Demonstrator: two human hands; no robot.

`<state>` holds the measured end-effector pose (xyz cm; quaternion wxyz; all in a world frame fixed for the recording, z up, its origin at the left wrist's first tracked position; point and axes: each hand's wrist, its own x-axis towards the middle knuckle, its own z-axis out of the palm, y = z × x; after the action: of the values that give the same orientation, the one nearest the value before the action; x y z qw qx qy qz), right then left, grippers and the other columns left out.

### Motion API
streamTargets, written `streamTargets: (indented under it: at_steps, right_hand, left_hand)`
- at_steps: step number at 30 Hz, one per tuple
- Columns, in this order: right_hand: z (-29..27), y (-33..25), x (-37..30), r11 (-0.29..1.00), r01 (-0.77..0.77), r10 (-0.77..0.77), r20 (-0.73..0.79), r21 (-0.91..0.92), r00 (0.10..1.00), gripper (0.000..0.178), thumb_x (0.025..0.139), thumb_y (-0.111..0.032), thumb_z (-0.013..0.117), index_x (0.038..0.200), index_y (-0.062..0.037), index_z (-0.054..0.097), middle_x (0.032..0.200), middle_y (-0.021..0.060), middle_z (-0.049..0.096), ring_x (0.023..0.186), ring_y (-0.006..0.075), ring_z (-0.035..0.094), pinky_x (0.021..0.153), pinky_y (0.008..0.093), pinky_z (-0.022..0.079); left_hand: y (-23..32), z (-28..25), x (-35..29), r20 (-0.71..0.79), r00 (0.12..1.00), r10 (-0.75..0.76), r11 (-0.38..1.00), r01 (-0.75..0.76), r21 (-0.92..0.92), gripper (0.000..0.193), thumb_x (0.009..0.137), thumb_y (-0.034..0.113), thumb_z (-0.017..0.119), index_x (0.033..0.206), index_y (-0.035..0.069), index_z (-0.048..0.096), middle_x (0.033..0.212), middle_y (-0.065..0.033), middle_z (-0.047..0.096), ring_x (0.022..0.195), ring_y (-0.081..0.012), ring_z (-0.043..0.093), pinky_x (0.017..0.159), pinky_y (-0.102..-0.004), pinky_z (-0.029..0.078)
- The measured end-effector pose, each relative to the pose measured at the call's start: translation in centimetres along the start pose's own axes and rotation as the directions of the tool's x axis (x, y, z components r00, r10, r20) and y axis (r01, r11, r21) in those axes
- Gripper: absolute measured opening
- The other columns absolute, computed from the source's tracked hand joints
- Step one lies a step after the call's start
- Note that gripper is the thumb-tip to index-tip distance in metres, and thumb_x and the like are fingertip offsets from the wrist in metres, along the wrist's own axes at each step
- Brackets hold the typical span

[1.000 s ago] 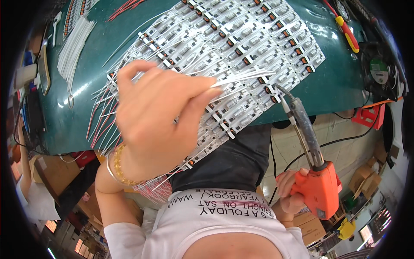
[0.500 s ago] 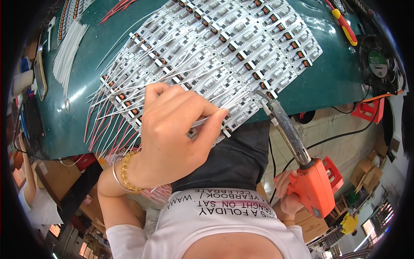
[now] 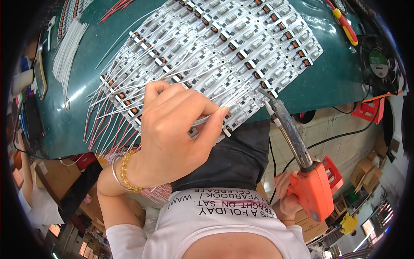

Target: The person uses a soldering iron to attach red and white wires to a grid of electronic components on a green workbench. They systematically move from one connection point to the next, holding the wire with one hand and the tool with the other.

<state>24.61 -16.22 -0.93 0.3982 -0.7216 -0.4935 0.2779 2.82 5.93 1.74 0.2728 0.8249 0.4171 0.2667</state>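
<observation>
A green desk point(image 3: 330, 82) carries white circuit boards point(image 3: 224, 52); left hand point(image 3: 177, 131) pinches thin white wires point(image 3: 235, 97), right hand point(image 3: 286, 192) clasps an orange soldering gun point(image 3: 312, 190).

- Silvery circuit board point(image 3: 245, 39) is lying flat, slanting.
- White wires point(image 3: 238, 98) are stretching across it, bunched.
- Orange soldering gun point(image 3: 311, 190) is tilting, its tip sitting near the wires' ends.

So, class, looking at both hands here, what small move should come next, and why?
Probably ease the orange soldering gun slightly so its dark tip meets the white wires, the left hand steady: that hand's grip pinches them over the circuit boards, and the right hand holds the gun with its tip close to their ends. Whether they touch is hard to tell.
</observation>
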Motion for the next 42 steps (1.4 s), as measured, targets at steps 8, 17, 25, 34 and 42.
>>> streamTargets:
  at_steps: [8,17,25,34,42]
  right_hand:
    - [1.6,-2.5,2.5,0.844,-0.094,0.069,0.066,0.528,0.995,0.076,0.081,-0.06,0.058,0.124,0.0016,0.043,0.05,-0.004,0.041,0.042,0.0098,0.041,0.047,0.0254,0.038]
    - [0.2,-0.5,1.2,0.876,-0.045,-0.02,0.128,0.481,0.992,0.066,0.079,-0.055,0.058,0.11,0.0006,0.043,0.051,-0.0034,0.044,0.042,0.0113,0.042,0.046,0.0257,0.038]
    - [-0.3,6.1,-5.6,0.99,-0.136,0.144,-0.235,0.048,0.961,0.049,0.07,-0.053,0.063,0.051,-0.0123,0.042,0.047,-0.001,0.043,0.04,0.0145,0.041,0.045,0.0267,0.036]
    - [-0.7,-0.3,0.1,0.956,-0.107,0.085,0.09,0.274,0.992,0.037,0.077,-0.039,0.062,0.061,-0.0077,0.048,0.052,-0.0004,0.047,0.046,0.0151,0.048,0.047,0.0275,0.039]
    - [1.5,-1.7,2.2,0.861,-0.013,0.01,0.009,0.508,1.0,0.075,0.082,-0.058,0.059,0.122,0.0034,0.044,0.049,-0.0049,0.041,0.04,0.0089,0.04,0.044,0.024,0.037]
  left_hand:
    - [-0.2,0.0,-0.1,-0.007,1.0,0.016,1.0,-0.016,-0.004,0.011,0.07,0.001,0.072,0.068,0.006,0.062,0.06,-0.0015,0.054,0.056,-0.0169,0.046,0.069,-0.0324,0.033]
    - [0.6,0.2,-0.2,0.046,0.999,0.027,0.999,-0.026,-0.034,0.01,0.07,0.001,0.07,0.068,0.006,0.061,0.059,-0.0018,0.052,0.056,-0.0177,0.045,0.068,-0.0331,0.032]
    - [0.6,0.0,-0.1,0.045,0.999,0.025,0.999,-0.024,-0.026,0.011,0.07,0.001,0.07,0.067,0.006,0.061,0.059,-0.0014,0.052,0.056,-0.0172,0.045,0.068,-0.033,0.032]
    - [0.6,0.2,-0.1,0.055,0.998,0.033,0.999,-0.032,-0.014,0.011,0.071,0.001,0.07,0.067,0.006,0.061,0.058,-0.0013,0.052,0.055,-0.0171,0.045,0.069,-0.0329,0.033]
    - [0.2,0.2,-0.4,0.022,0.998,0.063,0.997,-0.062,-0.039,0.006,0.073,-0.001,0.066,0.076,0.003,0.064,0.061,-0.0034,0.054,0.057,-0.0177,0.046,0.068,-0.0324,0.034]
